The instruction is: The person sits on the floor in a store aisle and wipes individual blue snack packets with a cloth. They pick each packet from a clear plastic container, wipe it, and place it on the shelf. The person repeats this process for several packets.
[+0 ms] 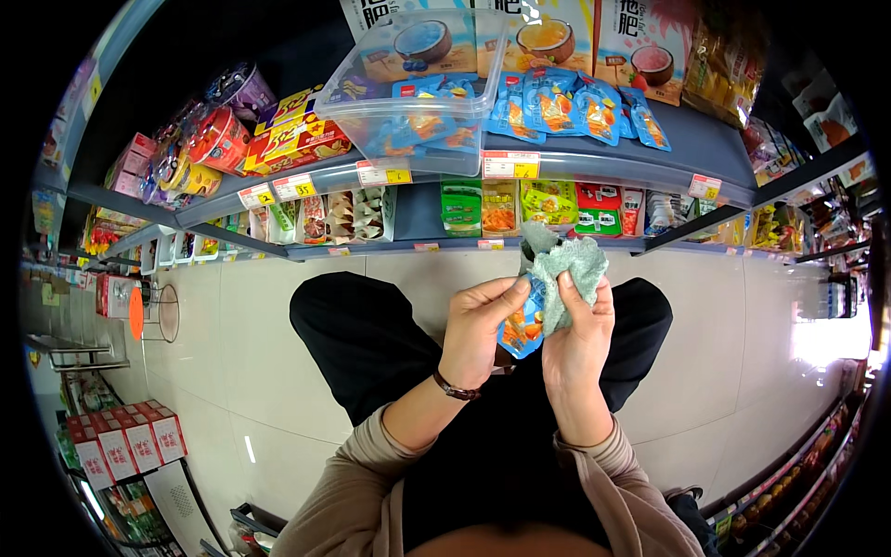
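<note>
Between my hands is a small blue snack packet (522, 327) with orange pictures on it. My left hand (477, 331) pinches its upper left side between thumb and fingers. A grey-green cloth (572, 268) is bunched in my right hand (581, 327), lying against the packet's right side. On the shelf ahead, a clear plastic bin (411, 104) holds or stands before more blue packets; which of these, for each packet, I cannot tell. Several like packets (557, 104) lie in a row to the bin's right.
Price tags line the shelf edge (598, 170). Boxed snacks (296, 139) and cup-shaped packs (216, 139) stand left of the bin. Small packets (550, 202) fill the lower shelf. Red and white cartons (125, 442) are stacked at lower left. A shoe (686, 493) shows at lower right.
</note>
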A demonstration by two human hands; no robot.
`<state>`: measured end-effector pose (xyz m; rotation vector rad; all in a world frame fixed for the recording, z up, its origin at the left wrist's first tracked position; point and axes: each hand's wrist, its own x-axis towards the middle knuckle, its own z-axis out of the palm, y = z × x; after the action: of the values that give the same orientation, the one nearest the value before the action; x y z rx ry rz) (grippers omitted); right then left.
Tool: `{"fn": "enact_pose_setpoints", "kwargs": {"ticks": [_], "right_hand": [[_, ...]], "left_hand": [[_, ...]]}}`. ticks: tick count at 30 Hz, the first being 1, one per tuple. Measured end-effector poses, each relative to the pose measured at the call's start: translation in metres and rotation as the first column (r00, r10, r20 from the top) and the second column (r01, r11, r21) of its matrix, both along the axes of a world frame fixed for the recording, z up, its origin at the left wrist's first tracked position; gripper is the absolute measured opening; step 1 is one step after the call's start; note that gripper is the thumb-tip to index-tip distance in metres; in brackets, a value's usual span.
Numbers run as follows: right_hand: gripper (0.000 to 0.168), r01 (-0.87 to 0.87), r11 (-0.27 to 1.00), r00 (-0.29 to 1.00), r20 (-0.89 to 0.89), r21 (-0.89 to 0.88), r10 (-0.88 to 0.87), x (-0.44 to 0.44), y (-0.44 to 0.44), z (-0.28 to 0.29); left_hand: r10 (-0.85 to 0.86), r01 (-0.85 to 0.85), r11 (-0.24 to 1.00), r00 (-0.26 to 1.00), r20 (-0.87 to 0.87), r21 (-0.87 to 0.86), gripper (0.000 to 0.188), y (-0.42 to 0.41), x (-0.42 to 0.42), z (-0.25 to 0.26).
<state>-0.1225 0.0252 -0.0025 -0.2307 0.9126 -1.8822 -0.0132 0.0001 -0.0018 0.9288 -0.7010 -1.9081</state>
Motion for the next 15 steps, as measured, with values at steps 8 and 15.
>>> {"fn": "enact_pose_setpoints", "kwargs": {"ticks": [8, 15], "right_hand": [[0.02, -0.021, 1.0, 1.0, -0.023, 0.023, 0.022, -0.018, 0.01, 0.003], [0.036, -0.403, 0.908, 0.827, -0.38, 0.116, 0.415, -0.05, 0.005, 0.018]], "left_hand": [[0.032, 0.13, 0.92, 0.914, 0.403, -0.368, 0.024, 0.003, -0.004, 0.013], [0.228, 0.304, 0.622, 0.811, 0.539, -0.721, 0.014, -0.016, 0.005, 0.023]]}}
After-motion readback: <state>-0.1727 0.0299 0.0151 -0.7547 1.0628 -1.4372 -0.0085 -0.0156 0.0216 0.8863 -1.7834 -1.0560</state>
